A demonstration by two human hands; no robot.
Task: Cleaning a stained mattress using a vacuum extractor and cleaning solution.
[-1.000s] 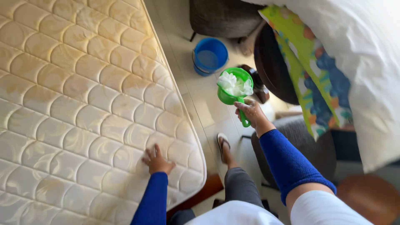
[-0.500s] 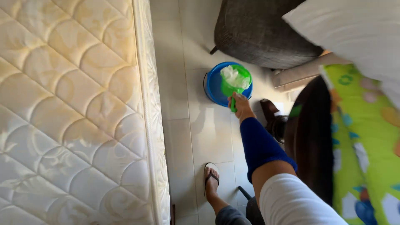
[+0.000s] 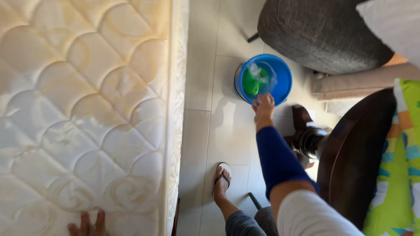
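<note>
While right hand (image 3: 264,107) nears bucket (image 3: 283,78), left hand (image 3: 87,223) touches mattress (image 3: 83,109).

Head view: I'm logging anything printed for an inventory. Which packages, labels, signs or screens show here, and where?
None show: no package, label, sign or screen.
Nearest kind of thing: a round blue bucket on the tiled floor, a green scoop inside it, the right hand at its rim.

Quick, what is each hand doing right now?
Left hand: open, fingers resting on the mattress.
Right hand: over the blue bucket; grip cannot be told.
</note>
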